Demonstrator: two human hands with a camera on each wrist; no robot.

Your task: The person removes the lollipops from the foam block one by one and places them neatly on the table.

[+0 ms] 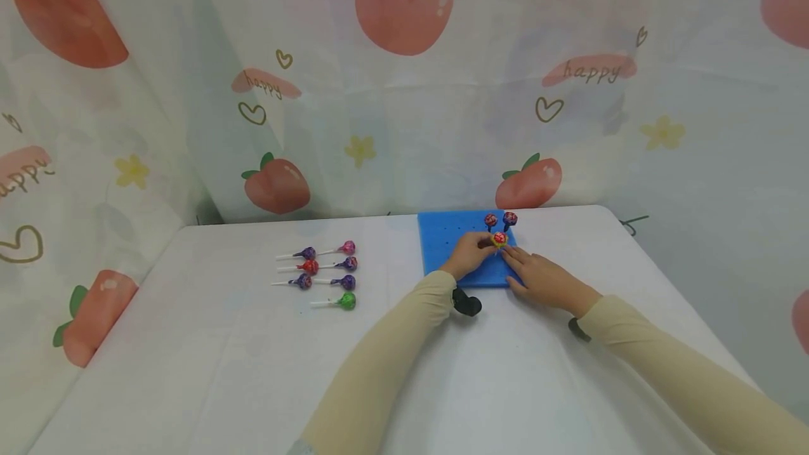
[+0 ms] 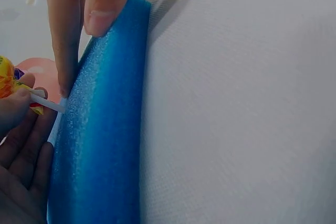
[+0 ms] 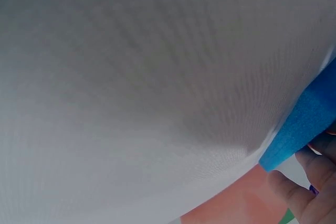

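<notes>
My left hand (image 1: 469,255) pinches a lollipop (image 1: 500,238) with a yellow and red wrapper over the right part of a blue foam board (image 1: 436,251). In the left wrist view the lollipop's white stick (image 2: 48,103) slants to the board's surface, its tip right at the foam. My right hand (image 1: 548,281) lies at the board's right side, its fingers fairly straight and the fingertips close beside the lollipop. Behind the hands, a red lollipop (image 1: 490,220) and a dark purple one (image 1: 510,218) stand upright in the board.
On the left of the white table (image 1: 189,357) lie several wrapped lollipops in rows, among them a pink one (image 1: 347,248), a red one (image 1: 310,267) and a green one (image 1: 347,301). Small holes dot the board. A patterned curtain (image 1: 404,125) hangs behind the table.
</notes>
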